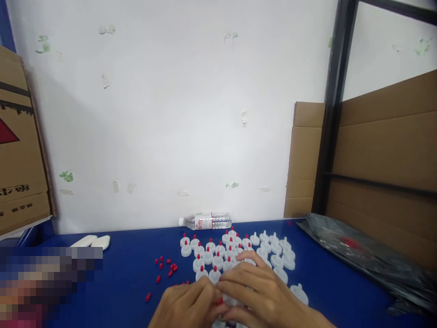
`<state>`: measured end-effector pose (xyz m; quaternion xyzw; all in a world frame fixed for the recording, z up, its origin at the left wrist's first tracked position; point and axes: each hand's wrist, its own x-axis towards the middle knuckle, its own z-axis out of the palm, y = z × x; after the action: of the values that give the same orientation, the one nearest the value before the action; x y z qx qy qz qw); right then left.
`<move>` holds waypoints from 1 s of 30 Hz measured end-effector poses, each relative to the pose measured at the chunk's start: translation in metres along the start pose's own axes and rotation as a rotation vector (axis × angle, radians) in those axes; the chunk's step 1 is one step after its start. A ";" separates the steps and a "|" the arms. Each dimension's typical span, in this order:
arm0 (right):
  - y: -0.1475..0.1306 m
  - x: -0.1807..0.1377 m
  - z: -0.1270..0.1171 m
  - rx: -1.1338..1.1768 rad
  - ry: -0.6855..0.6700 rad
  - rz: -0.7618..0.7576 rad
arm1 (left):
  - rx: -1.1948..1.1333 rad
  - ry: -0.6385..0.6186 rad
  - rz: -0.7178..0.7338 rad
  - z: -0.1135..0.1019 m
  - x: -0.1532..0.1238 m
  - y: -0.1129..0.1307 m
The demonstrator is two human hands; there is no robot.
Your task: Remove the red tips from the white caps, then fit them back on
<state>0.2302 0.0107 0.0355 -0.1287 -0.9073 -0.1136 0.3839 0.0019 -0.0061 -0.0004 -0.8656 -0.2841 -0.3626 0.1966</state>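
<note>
Both my hands meet at the bottom middle of the blue table [112,273]. My left hand [186,305] is closed in a pinch, and a bit of red shows at its fingertips, likely a small red tip. Beside it, my right hand [262,294] curls its fingers over a white cap [232,300] that is mostly hidden. Just beyond the hands stand several white caps with red tips [213,255], and to their right several white caps without tips [276,253]. Loose red tips [167,266] lie scattered to the left.
A clear plastic water bottle [206,221] lies on its side against the white wall. Cardboard boxes stand at left [20,146] and right [385,155]. A dark plastic bag [368,259] lies at right. Two white oblong pieces [92,241] lie at left.
</note>
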 end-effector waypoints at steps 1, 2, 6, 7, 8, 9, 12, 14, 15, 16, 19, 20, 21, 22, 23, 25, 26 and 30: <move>0.000 0.000 0.002 -0.014 0.026 -0.002 | 0.073 -0.020 0.002 0.001 0.001 0.001; -0.001 -0.001 0.005 -0.026 0.058 -0.001 | 0.145 -0.035 0.008 0.001 0.001 0.002; -0.001 -0.002 0.012 -0.067 0.126 0.030 | 0.303 -0.066 -0.011 -0.004 0.002 0.003; 0.002 -0.003 0.013 -0.084 0.133 0.040 | 0.292 -0.080 -0.043 -0.007 0.001 0.001; 0.006 -0.005 0.012 -0.104 0.140 0.050 | 0.267 -0.090 -0.091 -0.012 0.001 -0.004; 0.012 -0.007 0.009 -0.125 0.141 0.069 | 0.234 -0.100 -0.152 -0.017 0.002 -0.009; 0.042 -0.018 -0.005 -0.198 0.141 0.250 | 0.153 -0.051 -0.365 -0.035 0.006 -0.032; 0.067 -0.028 -0.019 -0.265 0.128 0.461 | 0.103 -0.066 -0.494 -0.041 0.010 -0.046; 0.080 -0.034 -0.025 -0.289 0.135 0.526 | 0.087 -0.094 -0.543 -0.042 0.011 -0.051; 0.092 -0.039 -0.031 -0.311 0.145 0.584 | 0.070 -0.128 -0.575 -0.041 0.012 -0.055; 0.125 -0.057 -0.042 -0.353 0.143 0.717 | -0.005 -0.235 -0.578 -0.030 0.009 -0.059; 0.133 -0.062 -0.043 -0.366 0.137 0.754 | -0.039 -0.272 -0.562 -0.025 0.006 -0.058; 0.141 -0.068 -0.044 -0.379 0.127 0.794 | -0.073 -0.312 -0.551 -0.020 0.004 -0.058; 0.148 -0.073 -0.043 -0.388 0.110 0.837 | -0.101 -0.348 -0.546 -0.017 0.002 -0.057; 0.153 -0.078 -0.042 -0.393 0.084 0.880 | -0.122 -0.379 -0.548 -0.014 -0.001 -0.055; 0.162 -0.088 -0.040 -0.388 0.016 0.963 | -0.142 -0.423 -0.565 -0.009 -0.005 -0.053; 0.166 -0.092 -0.039 -0.380 -0.023 1.001 | -0.147 -0.435 -0.571 -0.008 -0.006 -0.051; 0.177 -0.106 -0.038 -0.346 -0.167 1.157 | -0.127 -0.476 -0.564 -0.003 -0.010 -0.048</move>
<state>0.3835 0.1501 0.0038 -0.6699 -0.6854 -0.0220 0.2846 -0.0355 0.0258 0.0006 -0.8238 -0.5260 -0.2079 -0.0369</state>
